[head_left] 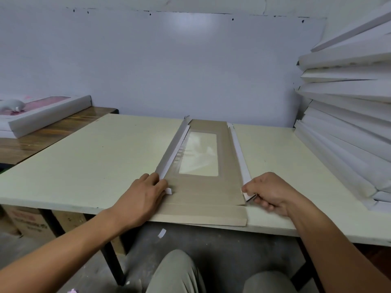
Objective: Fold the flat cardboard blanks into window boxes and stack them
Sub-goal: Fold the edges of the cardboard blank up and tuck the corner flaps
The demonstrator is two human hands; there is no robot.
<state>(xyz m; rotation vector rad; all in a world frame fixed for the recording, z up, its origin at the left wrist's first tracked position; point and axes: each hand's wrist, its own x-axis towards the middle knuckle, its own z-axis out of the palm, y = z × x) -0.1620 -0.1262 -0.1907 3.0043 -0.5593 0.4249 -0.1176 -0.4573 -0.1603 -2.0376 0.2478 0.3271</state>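
1. Knees (pixel 175 273) in grey-green trousers sit nearest, over a dark floor where a small white paper scrap (pixel 162 233) lies just under the table's near edge.
2. Across the pale cream table (pixel 84 166) lies the brown cardboard blank (pixel 203 193), running from the near edge, which it slightly overhangs, towards the far wall, its clear window (pixel 200 157) in the middle.
3. At the blank's left side, the left hand (pixel 141 199) presses with straight fingers beside the raised left flap (pixel 173 153).
4. At the right side, the right hand (pixel 268 193) pinches the near end of the white right flap (pixel 239 153) between curled fingers.
5. To the right, a tall, uneven stack of folded white boxes (pixel 347 115) crowds the table's right edge.
6. Far left, a wooden table (pixel 53 127) carries a window box with pink contents (pixel 44 111).
7. Bare tabletop stretches left of the blank; a plain white wall (pixel 169 70) closes the far side.
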